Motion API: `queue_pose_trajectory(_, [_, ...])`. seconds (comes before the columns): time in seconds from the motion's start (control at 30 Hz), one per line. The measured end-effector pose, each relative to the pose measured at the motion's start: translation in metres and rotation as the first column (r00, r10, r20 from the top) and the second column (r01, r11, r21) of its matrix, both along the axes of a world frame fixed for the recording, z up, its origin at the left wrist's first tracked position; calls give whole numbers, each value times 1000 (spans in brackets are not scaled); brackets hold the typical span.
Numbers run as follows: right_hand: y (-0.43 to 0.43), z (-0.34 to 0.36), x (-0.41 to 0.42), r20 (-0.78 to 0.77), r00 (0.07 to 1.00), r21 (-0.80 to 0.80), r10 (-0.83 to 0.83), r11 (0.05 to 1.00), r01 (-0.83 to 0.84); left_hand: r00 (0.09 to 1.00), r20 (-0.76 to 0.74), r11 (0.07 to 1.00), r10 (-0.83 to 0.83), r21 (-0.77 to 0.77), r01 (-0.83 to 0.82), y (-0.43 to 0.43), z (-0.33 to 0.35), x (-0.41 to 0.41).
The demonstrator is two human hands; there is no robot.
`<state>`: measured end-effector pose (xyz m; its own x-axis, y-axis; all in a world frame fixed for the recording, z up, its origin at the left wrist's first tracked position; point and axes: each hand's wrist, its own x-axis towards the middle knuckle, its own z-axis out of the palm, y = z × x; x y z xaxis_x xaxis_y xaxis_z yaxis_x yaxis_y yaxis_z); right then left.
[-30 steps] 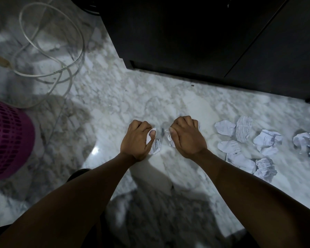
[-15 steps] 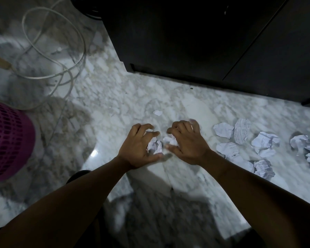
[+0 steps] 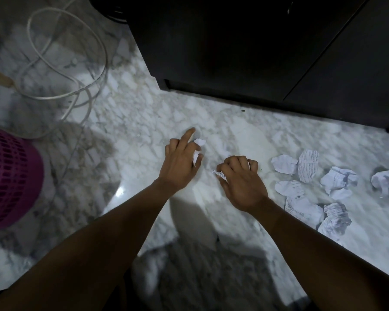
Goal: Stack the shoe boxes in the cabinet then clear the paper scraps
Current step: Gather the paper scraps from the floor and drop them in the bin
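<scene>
From the head view, both my forearms reach down to the marble floor [image 3: 144,113] in front of the dark cabinet [image 3: 234,52]. My left grip [image 3: 180,162] is narrow, with thumb and curled fingers pinching a white scrap [image 3: 195,157] while the forefinger points straight out. A small scrap [image 3: 199,142] lies on the floor just beside those fingers. My right grip [image 3: 240,178] is closed tight round a crumpled wad [image 3: 219,173] of paper that pokes out by the thumb. The loose paper scraps [image 3: 305,167] lie scattered on the floor to my right, near the cabinet's foot yet apart from it. A purple basket [image 3: 9,176] stands at the far left, with a white cable [image 3: 65,63] coiled beyond it
</scene>
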<state>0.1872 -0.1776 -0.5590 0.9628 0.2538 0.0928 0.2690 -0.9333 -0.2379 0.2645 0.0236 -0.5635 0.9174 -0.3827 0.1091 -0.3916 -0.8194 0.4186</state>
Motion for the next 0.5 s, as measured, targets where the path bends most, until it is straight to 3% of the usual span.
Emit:
queue_pose_trajectory(0.27, [2, -4, -2, 20, 999, -12, -45, 999, 45, 994, 107, 1000, -25, -1, 25, -10, -4, 11])
queue_pose_trajectory(0.5, [1, -9, 0, 95, 993, 9, -68, 998, 67, 992, 111, 998, -62, -7, 63, -11, -2, 10])
